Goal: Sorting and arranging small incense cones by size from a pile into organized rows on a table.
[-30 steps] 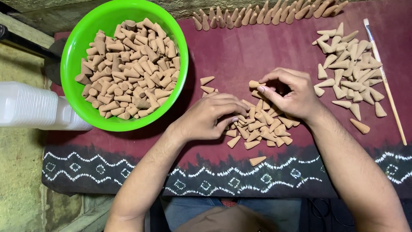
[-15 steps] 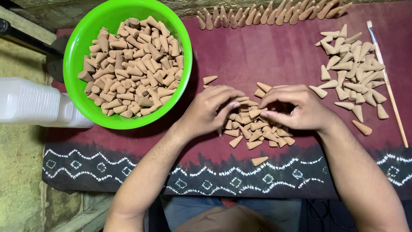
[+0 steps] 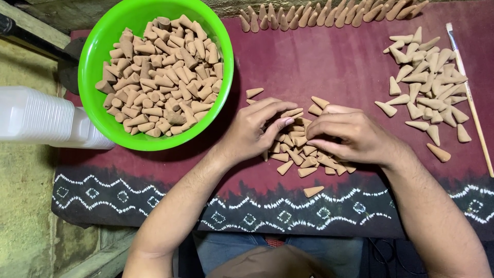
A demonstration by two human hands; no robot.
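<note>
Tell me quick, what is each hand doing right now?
Left hand: fingers curled loosely on the pile of small tan clay cones; any grip cannot be told.
Right hand: cupped over the same pile; cannot be told.

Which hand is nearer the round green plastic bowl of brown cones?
Left. The left hand lies just right of the green bowl, apart from it; the right hand is farther right, beyond the left.

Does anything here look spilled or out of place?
Mostly tidy. One lone cone lies apart from the pile under both hands, down near the cloth's patterned border. A few more strays sit beside the green bowl.
</note>
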